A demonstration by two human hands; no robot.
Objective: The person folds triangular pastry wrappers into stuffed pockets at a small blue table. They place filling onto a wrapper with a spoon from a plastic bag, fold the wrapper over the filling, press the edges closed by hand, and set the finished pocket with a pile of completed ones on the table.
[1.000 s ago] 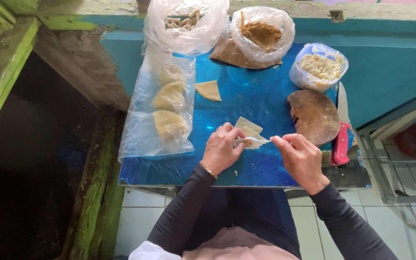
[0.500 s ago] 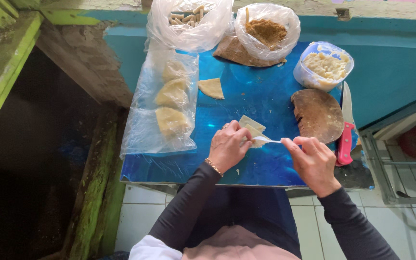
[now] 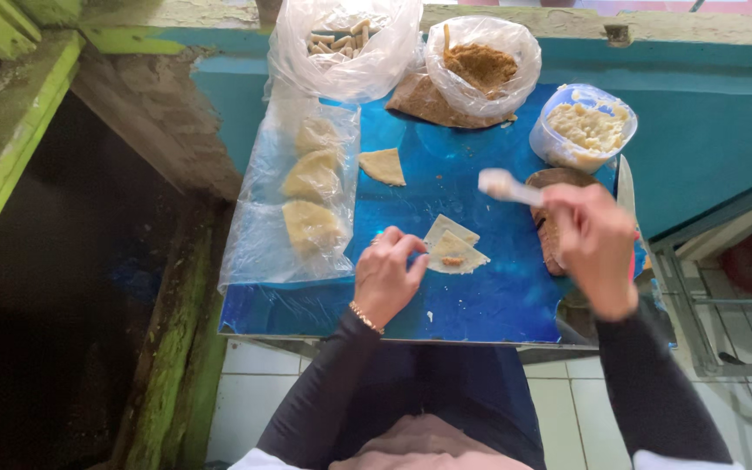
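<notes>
The left hand [image 3: 386, 277] pins a filled wrapper [image 3: 454, 252] flat on the blue bench [image 3: 480, 305] to steady it; the right hand [image 3: 594, 248] grips a white spoon [image 3: 508, 186], lifted towards the tub [image 3: 585, 129].

A blue bench [image 3: 480, 305] holds a flat clear plastic bag of folded pastries [image 3: 306, 204], a loose pastry triangle [image 3: 382, 165], two open wrappers [image 3: 453, 246], two plastic bags of filling [image 3: 480, 65], and a tub of pale mash [image 3: 583, 126].
</notes>
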